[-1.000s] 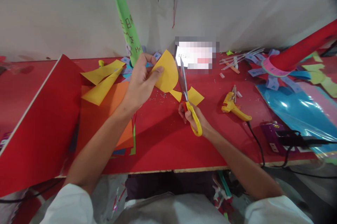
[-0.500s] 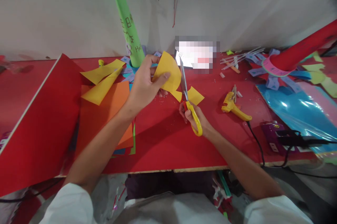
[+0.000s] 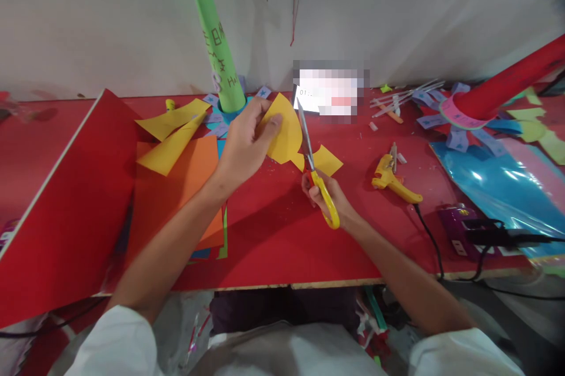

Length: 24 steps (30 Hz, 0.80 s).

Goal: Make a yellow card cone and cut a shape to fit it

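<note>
My left hand (image 3: 247, 140) pinches a yellow piece of paper (image 3: 286, 135) with a rounded right edge, the thumb lying on its face. In my right hand (image 3: 329, 196) is a pair of scissors (image 3: 325, 199) with yellow and red handles, its blades pointing up and away from me. The blades run close along the paper's curved edge; whether they touch it I cannot tell. Behind the scissors lies a yellow offcut (image 3: 327, 161) on the red table (image 3: 282, 235).
Left are yellow strips (image 3: 172, 135), orange sheets (image 3: 176, 188) and a leaning red board (image 3: 66, 205). A green paper tube (image 3: 218, 46) stands behind my left hand. Right are a yellow glue gun (image 3: 392, 182) with its cord, a red tube (image 3: 516, 79) and blue film (image 3: 481, 176).
My left hand has turned the yellow paper slightly and drawn it a little down, with its fingers shifted. The scissors and my right hand are almost where they were.
</note>
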Motion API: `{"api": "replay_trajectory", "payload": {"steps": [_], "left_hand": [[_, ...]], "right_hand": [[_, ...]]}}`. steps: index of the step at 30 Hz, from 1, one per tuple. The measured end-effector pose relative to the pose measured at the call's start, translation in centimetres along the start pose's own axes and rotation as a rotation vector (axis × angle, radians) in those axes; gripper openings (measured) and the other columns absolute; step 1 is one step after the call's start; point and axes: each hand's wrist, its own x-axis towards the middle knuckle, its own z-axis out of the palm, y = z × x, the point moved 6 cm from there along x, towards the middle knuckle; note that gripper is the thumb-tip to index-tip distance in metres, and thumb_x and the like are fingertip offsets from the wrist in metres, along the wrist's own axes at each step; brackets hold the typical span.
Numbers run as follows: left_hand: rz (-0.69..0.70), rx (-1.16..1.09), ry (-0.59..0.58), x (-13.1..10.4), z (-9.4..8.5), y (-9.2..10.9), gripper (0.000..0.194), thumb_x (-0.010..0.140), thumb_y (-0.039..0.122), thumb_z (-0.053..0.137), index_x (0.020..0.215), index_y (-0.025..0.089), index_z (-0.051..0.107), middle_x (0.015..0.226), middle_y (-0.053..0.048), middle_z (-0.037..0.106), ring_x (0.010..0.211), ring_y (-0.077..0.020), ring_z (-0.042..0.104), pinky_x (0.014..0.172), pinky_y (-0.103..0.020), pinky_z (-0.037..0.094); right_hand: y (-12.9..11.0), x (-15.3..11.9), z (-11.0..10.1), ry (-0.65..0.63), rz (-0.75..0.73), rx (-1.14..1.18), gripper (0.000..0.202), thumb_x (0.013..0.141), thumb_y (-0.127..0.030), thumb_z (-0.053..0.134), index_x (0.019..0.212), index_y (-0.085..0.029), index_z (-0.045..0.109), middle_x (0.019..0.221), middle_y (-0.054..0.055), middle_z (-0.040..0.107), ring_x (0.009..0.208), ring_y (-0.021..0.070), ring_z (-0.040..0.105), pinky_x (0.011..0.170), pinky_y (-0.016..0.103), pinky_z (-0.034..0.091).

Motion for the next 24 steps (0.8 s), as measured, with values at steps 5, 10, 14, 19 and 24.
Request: {"api": "replay_trajectory", "payload": {"steps": [5,10,14,19,24], "left_hand": [[0.108,0.118,0.045,-0.1,0.2,0.0,0.029,0.108,0.049,0.068,0.094,0.025,0.058,0.081,0.000,0.053,0.072,-0.0159,0.055,0.065,-0.032,0.048],[0.231,0.195,0.112,0.0,0.0,-0.2,0.040,0.110,0.057,0.061,0.090,0.024,0.053,0.076,0.001,0.046,0.062,-0.0133,0.043,0.058,-0.031,0.036],[0.264,0.232,0.145,0.0,-0.3,0.1,0.042,0.111,0.055,0.060,0.084,0.024,0.051,0.074,0.001,0.043,0.062,-0.0140,0.043,0.057,-0.031,0.037],[0.265,0.248,0.153,-0.1,-0.6,0.4,0.041,0.112,0.048,0.061,0.082,0.024,0.049,0.072,0.002,0.040,0.061,-0.0135,0.039,0.057,-0.031,0.033],[0.243,0.256,0.118,0.1,-0.9,0.5,0.039,0.111,0.046,0.064,0.082,0.024,0.049,0.069,0.003,0.034,0.059,-0.0125,0.035,0.056,-0.031,0.030]], "right_hand": [[-0.3,0.0,0.1,-0.008,0.029,-0.024,0.078,0.082,-0.102,0.059,0.082,-0.024,0.052,0.075,-0.002,0.048,0.065,0.0131,0.040,0.053,0.027,0.033],[-0.4,0.1,0.1,-0.013,0.048,-0.059,0.081,0.077,-0.106,0.058,0.080,-0.025,0.050,0.071,-0.003,0.047,0.063,0.0133,0.041,0.053,0.028,0.035],[-0.4,0.0,-0.1,-0.009,0.060,-0.117,0.081,0.077,-0.106,0.056,0.079,-0.025,0.048,0.068,-0.003,0.047,0.062,0.0134,0.041,0.053,0.028,0.035],[-0.3,0.0,-0.6,0.005,0.069,-0.169,0.078,0.081,-0.102,0.059,0.076,-0.026,0.044,0.065,-0.003,0.043,0.059,0.0129,0.038,0.052,0.028,0.031],[-0.4,0.2,0.0,-0.049,0.045,-0.099,0.082,0.077,-0.107,0.056,0.080,-0.025,0.050,0.069,-0.003,0.046,0.061,0.0134,0.041,0.052,0.028,0.034]]}}
